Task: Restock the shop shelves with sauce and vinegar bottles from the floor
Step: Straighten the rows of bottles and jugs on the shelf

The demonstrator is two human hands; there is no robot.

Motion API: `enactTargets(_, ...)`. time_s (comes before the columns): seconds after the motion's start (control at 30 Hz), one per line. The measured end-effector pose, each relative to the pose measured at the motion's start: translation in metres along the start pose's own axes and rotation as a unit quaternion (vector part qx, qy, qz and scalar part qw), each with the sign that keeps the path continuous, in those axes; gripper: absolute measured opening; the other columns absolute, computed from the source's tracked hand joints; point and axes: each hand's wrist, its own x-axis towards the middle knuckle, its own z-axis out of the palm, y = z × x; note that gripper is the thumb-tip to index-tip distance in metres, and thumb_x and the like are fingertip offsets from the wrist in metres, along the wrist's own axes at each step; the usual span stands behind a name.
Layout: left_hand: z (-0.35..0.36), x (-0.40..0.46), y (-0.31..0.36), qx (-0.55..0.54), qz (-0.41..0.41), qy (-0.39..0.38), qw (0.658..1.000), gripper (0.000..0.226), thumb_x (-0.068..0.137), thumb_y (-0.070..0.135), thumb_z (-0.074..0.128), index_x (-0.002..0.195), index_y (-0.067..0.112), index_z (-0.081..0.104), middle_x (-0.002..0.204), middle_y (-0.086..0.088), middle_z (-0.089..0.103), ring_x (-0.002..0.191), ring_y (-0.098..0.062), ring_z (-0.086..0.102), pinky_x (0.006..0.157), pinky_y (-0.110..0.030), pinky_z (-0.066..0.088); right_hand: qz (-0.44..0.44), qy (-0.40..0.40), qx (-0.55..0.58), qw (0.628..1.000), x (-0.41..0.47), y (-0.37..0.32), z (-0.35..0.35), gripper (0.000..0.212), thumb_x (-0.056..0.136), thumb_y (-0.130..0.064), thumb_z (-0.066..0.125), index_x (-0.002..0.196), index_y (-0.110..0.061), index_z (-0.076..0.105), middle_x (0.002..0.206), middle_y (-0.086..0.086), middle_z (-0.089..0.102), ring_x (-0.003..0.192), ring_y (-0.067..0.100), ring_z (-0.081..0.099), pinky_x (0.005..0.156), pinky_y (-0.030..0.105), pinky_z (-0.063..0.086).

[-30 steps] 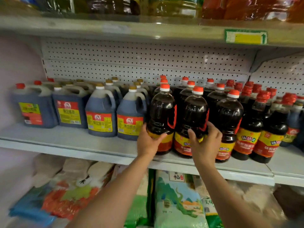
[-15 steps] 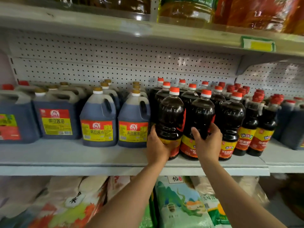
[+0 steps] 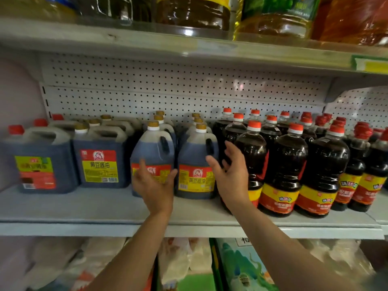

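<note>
Both hands have let go of the dark sauce bottles (image 3: pixel 251 164) at middle right, left hand (image 3: pixel 154 183) and right hand (image 3: pixel 228 173) now spread, holding nothing, so those bottles look shelved

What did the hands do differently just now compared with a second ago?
Both hands let go of the red-capped bottles and moved left. The left hand and right hand now spread open on either side of a gold-capped jug. Bottles and jugs stayed on the shelf.
</note>
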Motion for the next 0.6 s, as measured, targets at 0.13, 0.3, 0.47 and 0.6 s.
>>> enactTargets(0.13,-0.019,0.048,-0.015,0.028,-0.038,-0.03,0.998,0.111,0.075,0.045,0.083,0.16,0.018,0.017,0.157,-0.023,0.028,0.144,-0.041,0.027,0.113,-0.053,0.03,0.051,-0.033,-0.096,0.994,0.015,0.017,0.03,0.085,0.085,-0.046,0.076,0.155,-0.025,0.034,0.159,0.005,0.032,0.147,0.02,0.031,0.119,0.043,0.033)
enactTargets(0.3,-0.022,0.086,-0.022,0.029,-0.052,-0.12,0.991,0.111,0.075,0.048,0.082,0.16,0.028,0.014,0.152,-0.012,0.044,0.137,-0.036,0.044,0.105,-0.048,0.041,0.079,-0.044,-0.152,0.984,0.033,0.025,0.056,0.088,0.085,-0.052,0.073,0.157,-0.024,0.032,0.165,0.01,0.022,0.153,0.027,0.018,0.124,0.041,0.02)
enactTargets(0.47,-0.019,0.088,-0.025,0.042,-0.06,-0.131,0.989,0.104,0.074,0.052,0.081,0.156,0.033,0.022,0.15,-0.009,0.046,0.135,-0.037,0.046,0.103,-0.051,0.042,0.092,-0.04,-0.162,0.982,0.036,0.025,0.063,0.087,0.085,-0.054,0.072,0.157,-0.025,0.033,0.166,0.008,0.019,0.153,0.026,0.017,0.123,0.038,0.021)
enactTargets(0.6,-0.018,0.084,-0.024,0.035,-0.053,-0.13,0.989,0.104,0.073,0.053,0.081,0.156,0.033,0.021,0.151,-0.006,0.045,0.136,-0.035,0.045,0.104,-0.049,0.041,0.083,-0.029,-0.158,0.983,0.037,0.027,0.061,0.086,0.084,-0.053,0.073,0.156,-0.025,0.035,0.166,0.008,0.022,0.153,0.025,0.02,0.121,0.035,0.022)
